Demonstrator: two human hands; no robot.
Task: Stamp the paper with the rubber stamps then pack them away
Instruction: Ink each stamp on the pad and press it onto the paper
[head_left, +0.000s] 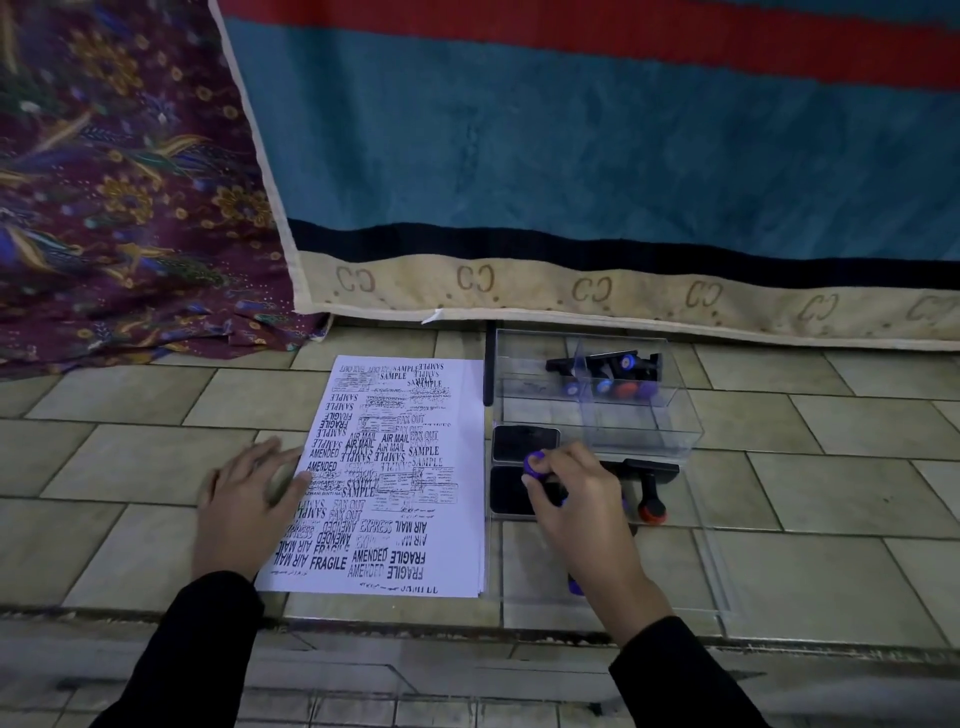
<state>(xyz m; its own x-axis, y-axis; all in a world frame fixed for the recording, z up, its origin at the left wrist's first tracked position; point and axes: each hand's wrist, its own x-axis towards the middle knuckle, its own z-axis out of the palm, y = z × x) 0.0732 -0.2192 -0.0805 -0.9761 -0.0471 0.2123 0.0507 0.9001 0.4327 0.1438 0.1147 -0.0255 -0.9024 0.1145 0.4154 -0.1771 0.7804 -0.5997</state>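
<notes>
Ink impressions crowd nearly the whole paper (395, 478), which lies on the tiled floor (857, 467) just left of the open ink pad (524, 443). SAMPLE, AIR MAIL, FRAGILE and AMENDED overlap from top to bottom, so the stamping seems largely done, though not closed off, since one stamp is in hand at the pad. Packing looks partly done: several stamps (618, 374) lie in the clear box (644, 421) behind the pad, while a red-knobbed stamp (652, 512) lies on the floor just right of the right hand (576, 499) and another purple knob (575, 586) shows beside that wrist. These, the held stamp and probably the pad are left to put away. The left hand (244, 499) lies palm down across the paper's left edge, fingers straight and spread, gripping nothing and apparently pinning the sheet. The right hand reaches forward with its fingers curled round the purple-knobbed stamp (535, 463), whose knob tilts toward the paper over the nearer half of the pad. Whether its base touches the ink is hidden by the fingers.
</notes>
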